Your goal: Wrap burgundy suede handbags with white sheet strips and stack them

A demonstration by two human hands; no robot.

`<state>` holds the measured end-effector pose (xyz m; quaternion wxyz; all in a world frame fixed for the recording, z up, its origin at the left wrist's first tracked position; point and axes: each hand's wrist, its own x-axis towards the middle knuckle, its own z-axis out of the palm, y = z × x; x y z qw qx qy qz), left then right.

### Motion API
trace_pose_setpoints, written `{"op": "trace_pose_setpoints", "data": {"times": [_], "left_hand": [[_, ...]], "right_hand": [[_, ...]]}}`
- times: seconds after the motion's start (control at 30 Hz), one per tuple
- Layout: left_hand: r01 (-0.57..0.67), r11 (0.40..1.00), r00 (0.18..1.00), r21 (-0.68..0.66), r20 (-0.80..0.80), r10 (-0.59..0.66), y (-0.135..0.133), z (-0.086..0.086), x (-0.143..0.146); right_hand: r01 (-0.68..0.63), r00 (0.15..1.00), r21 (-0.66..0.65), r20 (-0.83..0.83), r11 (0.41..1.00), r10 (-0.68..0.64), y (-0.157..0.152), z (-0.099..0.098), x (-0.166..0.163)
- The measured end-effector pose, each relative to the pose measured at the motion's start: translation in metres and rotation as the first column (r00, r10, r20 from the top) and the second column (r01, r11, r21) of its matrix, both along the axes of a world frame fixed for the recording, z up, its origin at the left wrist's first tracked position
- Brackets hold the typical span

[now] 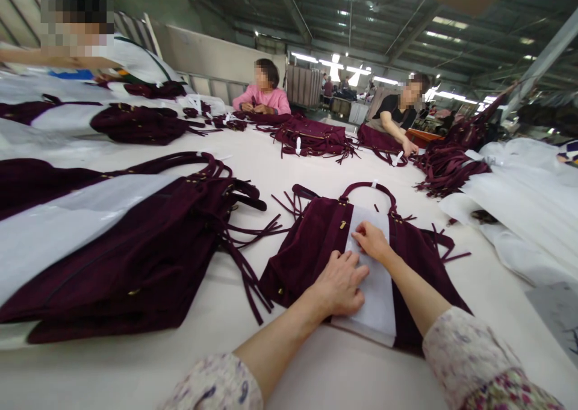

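Observation:
A dark maroon handbag (302, 247) lies flat before me, its looped handle (371, 185) pointing away and thin tassels at both sides. Across its middle runs a white wrapping sheet (372, 301). My left hand (341, 283) rests on the sheet and the bag beside it, fingers apart and slightly bent. Just beyond it, my right hand (371, 241) has its thumb and fingers pinched together at the sheet's left edge, near a small gold zip pull (343, 224).
A stack of wrapped maroon bags (180, 259) stands close on the left. More bags (311, 136) and a heap of maroon straps (451, 169) lie farther back. White sheeting (533, 199) is piled at the right. Three people work around the white table (253, 362).

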<state>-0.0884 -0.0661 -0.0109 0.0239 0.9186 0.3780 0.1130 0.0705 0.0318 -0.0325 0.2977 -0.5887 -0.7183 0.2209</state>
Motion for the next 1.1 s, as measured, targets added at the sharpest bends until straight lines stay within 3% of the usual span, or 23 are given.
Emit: {"op": "trace_pose_setpoints", "data": {"times": [0.1,0.17,0.23,0.33,0.43,0.6,0.67,0.77,0.9,1.0,1.1], "left_hand": [[0.003,1.000,1.000,0.011,-0.003,-0.002,-0.001,-0.001,0.000],[0.009,1.000,1.000,0.013,-0.007,-0.009,-0.002,-0.003,0.001],[0.011,1.000,1.000,0.008,-0.006,-0.011,-0.002,-0.004,0.003],[0.012,1.000,1.000,-0.005,-0.013,-0.012,-0.002,-0.004,0.005],[0.025,1.000,0.999,0.001,-0.036,-0.025,-0.001,0.000,0.005],[0.037,0.999,0.995,-0.036,-0.094,-0.040,0.005,0.013,0.006],[0.033,0.997,0.991,-0.074,-0.131,-0.042,0.010,0.022,0.006],[0.002,0.988,0.964,-0.152,-0.263,-0.043,0.020,0.045,0.011],[0.014,0.993,0.929,-0.121,-0.365,-0.057,0.034,0.080,0.046],[0.192,0.981,0.956,-0.011,-0.223,-0.190,0.037,0.086,0.094],[0.423,0.905,0.905,0.037,-0.074,-0.420,0.037,0.069,0.144]], "right_hand": [[-0.096,0.995,0.067,0.026,0.993,0.094,-0.037,0.015,0.012],[-0.176,0.978,0.165,0.137,0.970,0.154,-0.071,0.016,0.021],[-0.245,0.940,0.207,0.290,0.947,0.180,-0.105,0.008,0.029],[-0.278,0.872,0.145,0.453,0.950,0.186,-0.141,-0.009,0.034],[-0.274,0.829,0.088,0.525,0.958,0.190,-0.153,-0.014,0.030],[-0.158,0.831,0.173,0.556,0.972,0.036,-0.161,0.018,0.041],[-0.043,0.872,0.251,0.482,0.967,-0.087,-0.171,0.031,0.063],[0.203,0.935,0.295,0.225,0.934,-0.274,-0.185,0.038,0.114],[0.462,0.886,0.141,-0.109,0.875,-0.451,-0.192,0.015,0.182],[0.466,0.855,-0.002,-0.256,0.885,-0.451,-0.188,-0.012,0.210],[0.406,0.852,-0.072,-0.331,0.911,-0.405,-0.180,-0.033,0.221]]}}
